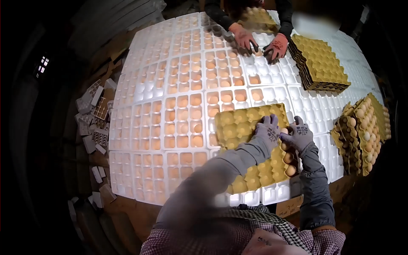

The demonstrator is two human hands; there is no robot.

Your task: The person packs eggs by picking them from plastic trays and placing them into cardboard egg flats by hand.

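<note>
White foam egg cartons (pixel 149 88) stretch near to far in dimness; left hand (pixel 267 131) over pulp tray (pixel 233 126), right hand (pixel 299 135) at eggs (pixel 289 158), grips unclear.

The only view looks from the wearer's head, above the near side of the egg tray (pixel 240 127), facing forward and steeply down. The left sleeve (pixel 208 178) looms close; the wide, rounded sweep takes in a carton stack (pixel 321 63) beyond the egg tray.
</note>
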